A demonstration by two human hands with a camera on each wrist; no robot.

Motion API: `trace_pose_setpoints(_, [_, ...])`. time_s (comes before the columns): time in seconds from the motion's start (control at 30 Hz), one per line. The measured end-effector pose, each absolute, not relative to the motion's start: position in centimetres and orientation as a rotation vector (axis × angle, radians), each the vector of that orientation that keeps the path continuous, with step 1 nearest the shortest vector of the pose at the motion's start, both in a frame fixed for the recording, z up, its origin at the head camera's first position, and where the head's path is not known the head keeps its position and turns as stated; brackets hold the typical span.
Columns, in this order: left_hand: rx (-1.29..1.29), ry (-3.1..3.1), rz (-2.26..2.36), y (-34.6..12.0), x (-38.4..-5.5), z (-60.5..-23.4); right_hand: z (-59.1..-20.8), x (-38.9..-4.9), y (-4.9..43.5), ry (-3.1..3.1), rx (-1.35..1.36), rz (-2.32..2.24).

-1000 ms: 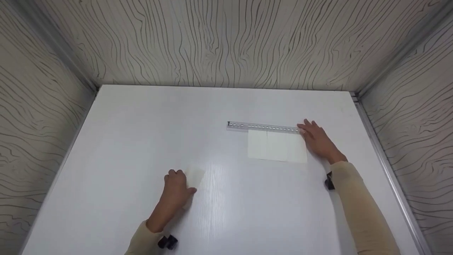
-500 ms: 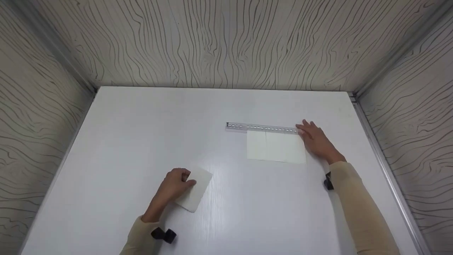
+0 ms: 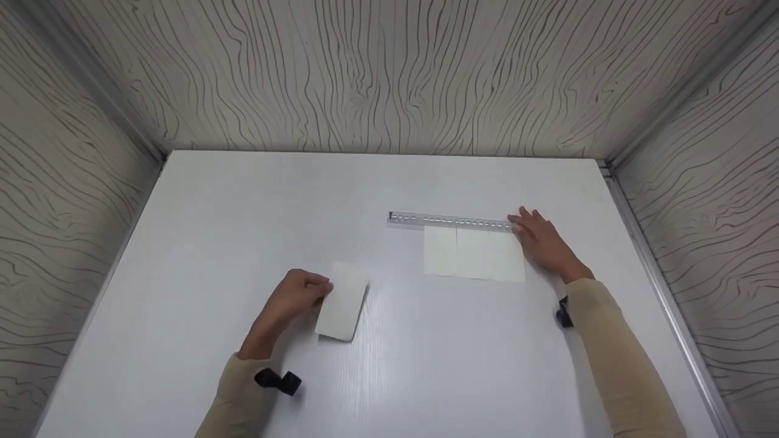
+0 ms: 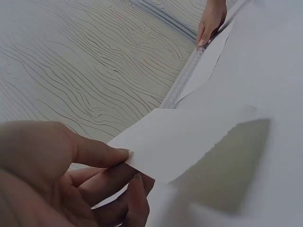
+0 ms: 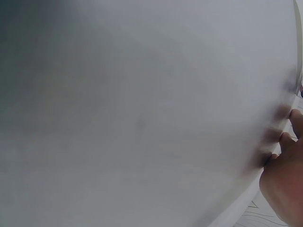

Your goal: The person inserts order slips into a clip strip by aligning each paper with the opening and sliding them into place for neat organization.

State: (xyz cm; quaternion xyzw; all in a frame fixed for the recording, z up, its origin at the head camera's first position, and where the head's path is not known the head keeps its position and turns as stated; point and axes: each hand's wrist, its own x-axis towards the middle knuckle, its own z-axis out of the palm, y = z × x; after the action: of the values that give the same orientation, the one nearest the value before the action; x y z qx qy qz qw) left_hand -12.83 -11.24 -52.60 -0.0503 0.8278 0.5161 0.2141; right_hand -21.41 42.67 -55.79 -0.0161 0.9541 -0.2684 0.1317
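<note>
My left hand (image 3: pixel 293 296) pinches a small cream piece of paper (image 3: pixel 344 306) by its left edge, thumb on top. In the left wrist view this paper (image 4: pixel 173 137) tilts over the table, and one long edge looks rough. A clear ruler (image 3: pixel 450 221) lies along the far edge of a wider cream paper (image 3: pixel 478 254), which has a vertical line near its left side. My right hand (image 3: pixel 546 246) rests at the ruler's right end, fingers spread on the table and thumb on the ruler. Blurred white surface fills most of the right wrist view, with the right hand (image 5: pixel 286 175) at its edge.
The white table (image 3: pixel 243 207) is bordered by wood-patterned panels (image 3: pixel 377 73) at the back and sides. Black devices sit at both wrists, the left device (image 3: pixel 279 381) beside the sleeve and the right device (image 3: pixel 563 312) under the forearm.
My left hand has moved away from me, turning the small paper upright into fuller view with its grip shifted to the left edge. The right hand, ruler and wider paper have stayed put.
</note>
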Motion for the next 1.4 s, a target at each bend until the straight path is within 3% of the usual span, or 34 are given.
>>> trace_pose_setpoints(1.4, [-0.341,2.158,1.663,-6.2,-20.2,-54.3,-56.0,-21.5,42.7,2.777,-0.057,-0.752])
